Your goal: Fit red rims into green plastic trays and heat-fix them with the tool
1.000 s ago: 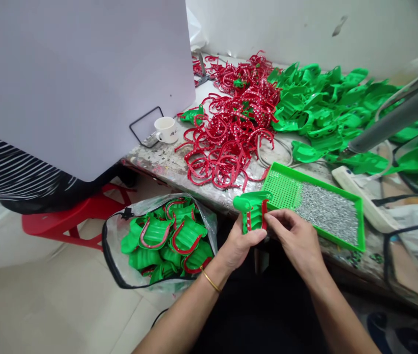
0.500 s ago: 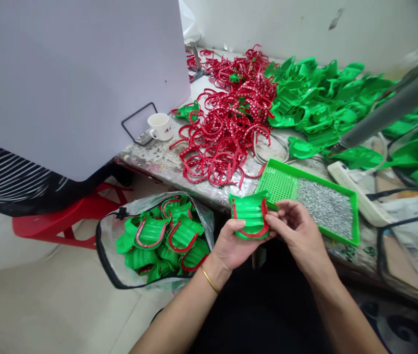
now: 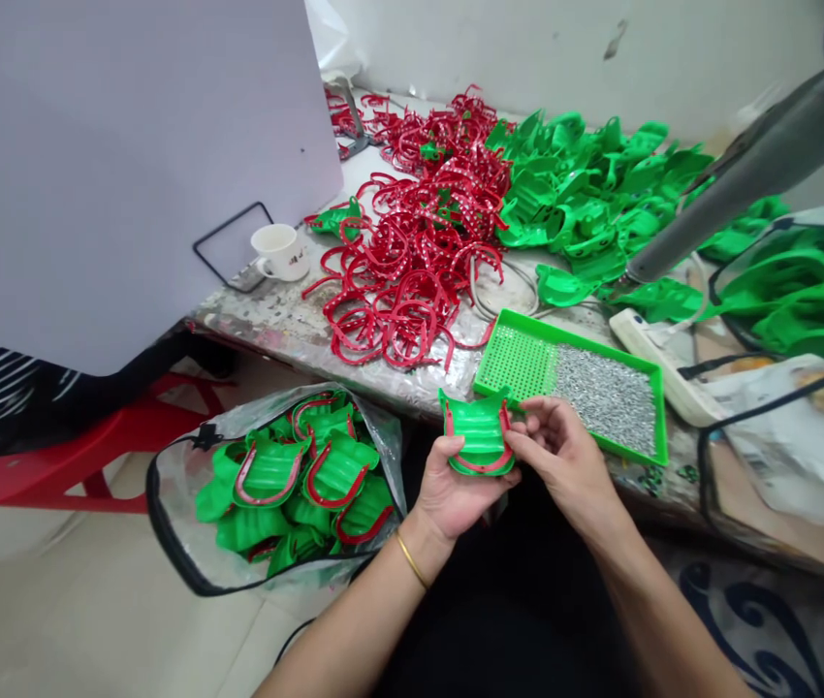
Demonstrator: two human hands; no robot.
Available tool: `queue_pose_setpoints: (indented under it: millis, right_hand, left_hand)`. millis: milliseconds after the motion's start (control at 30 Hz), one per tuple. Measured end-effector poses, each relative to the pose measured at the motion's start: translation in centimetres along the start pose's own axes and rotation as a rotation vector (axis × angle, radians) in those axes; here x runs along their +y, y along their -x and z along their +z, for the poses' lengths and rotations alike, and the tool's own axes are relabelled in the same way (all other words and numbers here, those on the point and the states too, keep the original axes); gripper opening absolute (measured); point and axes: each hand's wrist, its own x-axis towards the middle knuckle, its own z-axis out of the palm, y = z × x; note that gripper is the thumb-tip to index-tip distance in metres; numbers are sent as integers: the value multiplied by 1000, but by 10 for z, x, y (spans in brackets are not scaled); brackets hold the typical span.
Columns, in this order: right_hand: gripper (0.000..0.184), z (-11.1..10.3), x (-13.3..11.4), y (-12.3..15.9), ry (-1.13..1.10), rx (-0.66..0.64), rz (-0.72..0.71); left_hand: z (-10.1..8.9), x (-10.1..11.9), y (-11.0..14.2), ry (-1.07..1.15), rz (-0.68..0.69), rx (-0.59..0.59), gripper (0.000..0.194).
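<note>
My left hand (image 3: 456, 490) cradles a green ribbed plastic piece (image 3: 477, 438) with a red U-shaped band fitted round its edge, just below the table's front edge. The fingers of my right hand (image 3: 563, 456) pinch the right side of that same piece, at the red band. Right behind my hands sits a green tray (image 3: 521, 361) with a perforated left half and a heap of small silver screws (image 3: 605, 396) on its right half.
A clear bag (image 3: 277, 475) of finished green-and-red pieces stands on the floor at left. Piles of red bands (image 3: 412, 242) and green pieces (image 3: 586, 194) cover the table. Also there: a white cup (image 3: 279, 252), a power strip (image 3: 663, 364), a grey bar (image 3: 753, 165), a red stool (image 3: 63, 456).
The green piece turned from edge-on to face up in my hands. The view shifted, so everything sits further left in the picture; both hands stay on the piece.
</note>
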Motion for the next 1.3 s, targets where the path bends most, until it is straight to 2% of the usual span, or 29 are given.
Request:
queue_pose_setpoints:
  millis: [100,200,233,267,367,433,500,533,600,667,767,833,900,1000,1100,1200,1300]
  right_hand:
    - [38,0,2,3,19,-19,3]
    - [40,-8,-7,1,109,-43,-6]
    - [39,-13,-12,-2,133,20,-43]
    - [38,-19,-19,-7,143,138,-113]
    - [35,-44,-46,-35,99,655,-499]
    - [43,-61,-66,-63,50,741,-736]
    - [55,-76,-84,-95,72,679,-753]
    - [54,-83,-91,-110,71,641,-737]
    - [37,-91,-104,-135,65,474,-701]
    - [32,-96,-113,-150,35,393,-683]
    - [39,-94,-125,-153,-38,204,-537]
    - [36,-88,-131,-145,-78,46,-420]
    - [32,-78,-135,-138,-112,-54,-364]
    - [25,-59,-134,-135,-170,-23,-398]
    - [23,-40,-123,-143,-177,165,-497]
    - [28,-26,-105,-153,-103,298,-495]
    - [30,-16,-86,-160,-70,371,-481]
  left_hand:
    - [-5,1,-1,-33,3,11,54]
    - [-7,2,-2,-62,-4,-1,50]
    - [-7,3,-1,-75,-12,-10,50]
    - [-6,4,-1,-87,-20,-19,51]
    - [-4,6,-1,-93,-49,-34,53]
    - [-4,8,0,-71,-71,-32,53]
    - [-4,9,0,-57,-89,-28,54]
    - [-5,10,1,-52,-99,-25,55]
    - [-6,9,0,-41,-135,-21,57]
    - [-6,7,-1,-29,-178,-17,58]
    - [-3,1,-4,-12,-216,-20,60]
    - [-1,-2,-7,5,-230,-26,63]
    - [2,-3,-9,13,-245,-32,65]
    - [2,-3,-11,-18,-253,-41,65]
    - [0,-1,-12,-69,-254,-41,64]
    - [-2,0,-14,-66,-268,-29,63]
    - [-3,0,-16,-14,-280,-28,63]
